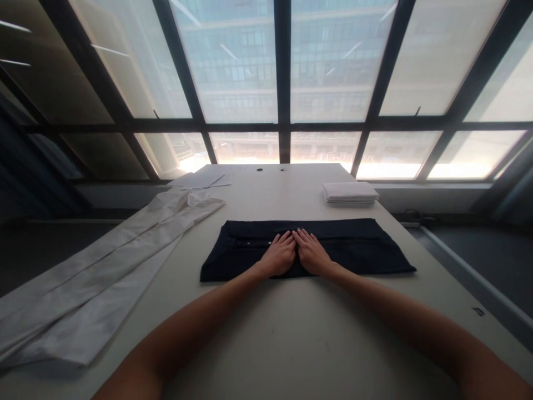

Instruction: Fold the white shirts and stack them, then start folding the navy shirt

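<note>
A dark navy garment (353, 244), folded into a long flat shape, lies across the white table in front of me. Small pale buttons show on its left part. My left hand (280, 254) rests flat on the middle of the cloth, fingers stretched out and pointing away from me. Beside it, my right hand (311, 253) also lies flat on the fabric, its fingertips meeting those of the left. Neither hand grasps anything. The part of the garment under both palms is hidden.
White cloth (112, 266) lies in long loose folds along the table's left side. A stack of folded white cloth (350, 193) sits at the back right of the table (266, 333). Thin white sheets (200, 180) lie at the back left. Large framed windows (283, 66) rise behind.
</note>
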`<action>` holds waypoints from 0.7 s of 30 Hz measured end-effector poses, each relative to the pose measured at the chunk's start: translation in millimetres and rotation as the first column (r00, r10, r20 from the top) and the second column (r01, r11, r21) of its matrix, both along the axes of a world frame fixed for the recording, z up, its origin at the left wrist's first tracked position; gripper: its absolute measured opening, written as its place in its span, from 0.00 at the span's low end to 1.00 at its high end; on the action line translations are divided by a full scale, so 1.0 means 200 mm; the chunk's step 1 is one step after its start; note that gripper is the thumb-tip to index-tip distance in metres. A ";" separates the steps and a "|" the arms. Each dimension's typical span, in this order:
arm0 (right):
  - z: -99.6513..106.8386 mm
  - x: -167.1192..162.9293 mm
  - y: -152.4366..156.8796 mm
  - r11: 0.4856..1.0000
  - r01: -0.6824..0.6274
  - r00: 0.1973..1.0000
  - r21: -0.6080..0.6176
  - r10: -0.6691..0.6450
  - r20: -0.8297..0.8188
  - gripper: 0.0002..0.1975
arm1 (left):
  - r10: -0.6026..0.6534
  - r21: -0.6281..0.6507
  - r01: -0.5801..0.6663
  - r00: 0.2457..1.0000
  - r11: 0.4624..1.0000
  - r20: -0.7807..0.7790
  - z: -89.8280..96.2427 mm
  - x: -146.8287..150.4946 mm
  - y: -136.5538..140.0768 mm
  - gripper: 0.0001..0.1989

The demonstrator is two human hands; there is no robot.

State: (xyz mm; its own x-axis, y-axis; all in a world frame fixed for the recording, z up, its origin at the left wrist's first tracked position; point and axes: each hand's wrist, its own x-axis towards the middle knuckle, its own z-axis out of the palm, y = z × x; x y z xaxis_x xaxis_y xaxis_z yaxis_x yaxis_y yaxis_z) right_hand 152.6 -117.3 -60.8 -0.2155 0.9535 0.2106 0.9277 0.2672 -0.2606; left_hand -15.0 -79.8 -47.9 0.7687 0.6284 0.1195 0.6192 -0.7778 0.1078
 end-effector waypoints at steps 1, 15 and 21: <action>0.00 0.03 0.00 1.000 0.014 1.000 -0.004 -0.014 0.011 0.30 | 0.015 -0.009 -0.015 1.000 1.000 0.000 0.00 0.01 0.00 0.29; -0.06 0.95 -0.07 0.873 0.484 0.866 -0.057 -0.469 0.172 0.30 | 0.058 -0.039 -0.057 0.998 0.998 0.006 0.01 0.02 0.00 0.28; -0.09 1.14 -0.11 0.781 0.623 0.774 -0.029 -0.612 0.164 0.30 | 0.060 -0.032 -0.060 0.998 0.998 0.003 0.01 0.02 0.00 0.28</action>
